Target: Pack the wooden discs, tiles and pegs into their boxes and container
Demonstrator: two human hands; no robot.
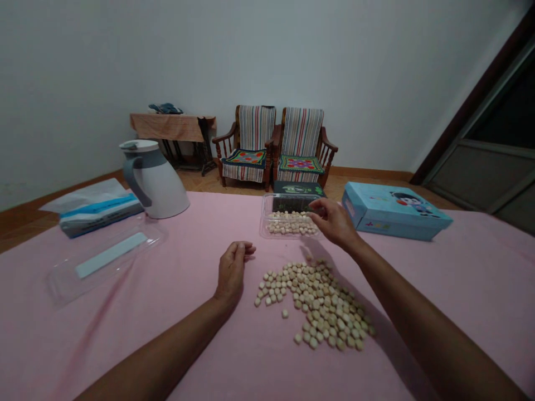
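Small pale cream pieces [330, 306], rounded and bead-like, lie in a loose heap on the pink cloth. Beyond them stands a clear plastic box [264, 225] with a layer of similar pieces [292, 224] inside. My right hand [332, 223] hovers at the box's right side, thumb and fingertips a little apart over its edge; I make out no piece between them. Left of the heap, my left hand [234, 267] rests on its side on the cloth, fingers loosely bent to the right, and nothing shows in it.
A clear plastic lid [111, 256] lies at the left, near a tissue pack [100, 214] and a white-grey jug [163, 186]. A light-blue cardboard box [393, 211] sits at the right. Behind the plastic box is a dark box [298, 188]. Two wooden armchairs [271, 145] stand farther back.
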